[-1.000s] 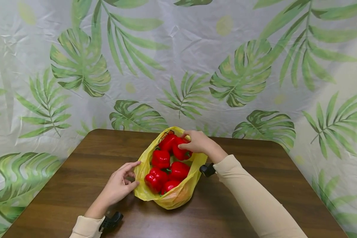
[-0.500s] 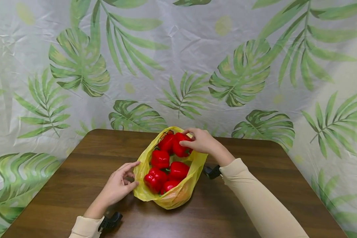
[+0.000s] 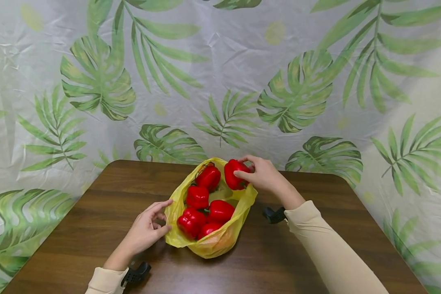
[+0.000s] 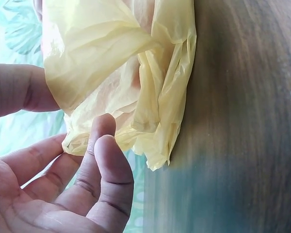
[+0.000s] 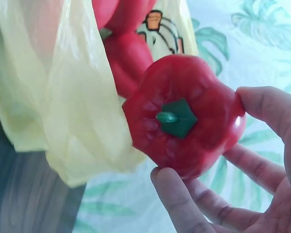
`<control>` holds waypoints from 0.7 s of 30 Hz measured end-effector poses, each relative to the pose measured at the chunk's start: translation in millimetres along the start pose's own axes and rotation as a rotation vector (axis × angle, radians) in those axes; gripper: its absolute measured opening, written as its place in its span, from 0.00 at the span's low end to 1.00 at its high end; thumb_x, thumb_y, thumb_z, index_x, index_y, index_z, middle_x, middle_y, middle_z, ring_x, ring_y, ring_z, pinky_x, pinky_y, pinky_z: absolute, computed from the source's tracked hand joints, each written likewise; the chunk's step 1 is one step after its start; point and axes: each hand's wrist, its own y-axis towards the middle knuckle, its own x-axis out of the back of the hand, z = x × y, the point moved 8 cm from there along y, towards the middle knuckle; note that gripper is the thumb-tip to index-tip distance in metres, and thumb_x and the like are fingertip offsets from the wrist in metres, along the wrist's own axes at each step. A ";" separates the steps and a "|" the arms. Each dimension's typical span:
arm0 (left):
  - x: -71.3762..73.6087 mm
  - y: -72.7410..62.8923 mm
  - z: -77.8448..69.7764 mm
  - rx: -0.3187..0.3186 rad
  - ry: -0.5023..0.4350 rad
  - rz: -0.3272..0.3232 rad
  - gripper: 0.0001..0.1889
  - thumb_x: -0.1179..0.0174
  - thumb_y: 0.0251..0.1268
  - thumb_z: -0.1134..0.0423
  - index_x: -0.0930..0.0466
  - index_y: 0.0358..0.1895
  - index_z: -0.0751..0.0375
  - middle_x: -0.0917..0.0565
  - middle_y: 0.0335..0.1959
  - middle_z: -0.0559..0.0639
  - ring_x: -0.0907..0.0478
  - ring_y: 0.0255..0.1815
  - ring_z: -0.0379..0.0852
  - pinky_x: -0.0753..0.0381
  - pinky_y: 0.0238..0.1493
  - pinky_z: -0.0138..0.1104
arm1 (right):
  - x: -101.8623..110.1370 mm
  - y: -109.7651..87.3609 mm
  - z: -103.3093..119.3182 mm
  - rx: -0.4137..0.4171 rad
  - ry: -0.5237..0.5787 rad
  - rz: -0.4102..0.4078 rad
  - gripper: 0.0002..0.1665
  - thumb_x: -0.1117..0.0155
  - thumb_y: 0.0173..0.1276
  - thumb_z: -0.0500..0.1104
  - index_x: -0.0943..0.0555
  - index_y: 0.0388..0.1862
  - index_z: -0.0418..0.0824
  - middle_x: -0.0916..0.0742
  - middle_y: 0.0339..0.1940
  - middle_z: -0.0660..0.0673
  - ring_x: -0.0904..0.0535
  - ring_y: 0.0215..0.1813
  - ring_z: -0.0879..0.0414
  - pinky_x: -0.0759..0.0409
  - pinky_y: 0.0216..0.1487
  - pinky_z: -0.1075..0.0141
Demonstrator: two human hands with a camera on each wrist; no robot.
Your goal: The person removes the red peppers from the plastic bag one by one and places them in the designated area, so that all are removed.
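A yellow plastic bag (image 3: 217, 247) stands with its mouth wide at the middle of the table, several red bell peppers (image 3: 197, 197) inside. At the bag's left rim, my left hand (image 3: 145, 228) holds the edge with thumb and index finger. The left wrist view shows the thin plastic (image 4: 94, 43) overlapping one fingertip, the nearer fingers curled beside it. Over the far right rim, my right hand (image 3: 262, 173) grips one red bell pepper (image 3: 236, 173) between thumb and fingers. Its green stem (image 5: 177, 119) faces the right wrist camera.
The brown wooden table (image 3: 297, 245) has rounded far corners. Behind it hangs a pale curtain (image 3: 235, 53) printed with green leaves. Each wrist wears a black camera; the right one (image 3: 275, 215) sits close beside the bag.
My right hand has moved right with its bell pepper, from among the others to the bag's far right rim. The left hand has stayed put, and the other peppers show more fully.
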 end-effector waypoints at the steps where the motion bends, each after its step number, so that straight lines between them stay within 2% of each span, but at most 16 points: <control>1: 0.0 0.1 0.2 0.001 0.001 -0.001 0.36 0.28 0.59 0.77 0.25 0.74 0.69 0.20 0.67 0.65 0.16 0.44 0.47 0.14 0.31 0.32 | 1.9 -0.8 -2.0 0.000 -0.004 -0.009 0.34 0.34 0.77 0.61 0.23 0.74 0.47 0.12 0.59 0.34 0.14 0.55 0.42 0.13 0.52 0.52; 7: -0.6 0.2 1.2 0.007 0.015 -0.007 0.36 0.27 0.59 0.76 0.24 0.74 0.68 0.20 0.67 0.65 0.17 0.44 0.42 0.14 0.31 0.32 | 13.4 -5.6 -13.0 -0.003 -0.020 -0.051 0.34 0.35 0.77 0.62 0.23 0.74 0.47 0.13 0.60 0.33 0.16 0.59 0.38 0.14 0.55 0.48; 16: -1.1 -0.1 1.7 0.014 0.019 -0.006 0.36 0.27 0.59 0.76 0.24 0.74 0.69 0.20 0.68 0.64 0.16 0.44 0.44 0.14 0.32 0.32 | 30.6 -15.4 -35.4 -0.049 0.010 -0.086 0.35 0.35 0.76 0.63 0.23 0.73 0.47 0.13 0.61 0.33 0.16 0.54 0.40 0.15 0.47 0.55; 21: -0.9 -0.1 1.9 0.013 0.020 -0.008 0.36 0.27 0.59 0.76 0.24 0.74 0.68 0.20 0.67 0.64 0.17 0.44 0.43 0.14 0.32 0.32 | 35.6 -21.6 -50.6 -0.085 0.021 -0.093 0.36 0.35 0.76 0.64 0.23 0.74 0.46 0.14 0.62 0.32 0.17 0.55 0.39 0.15 0.46 0.55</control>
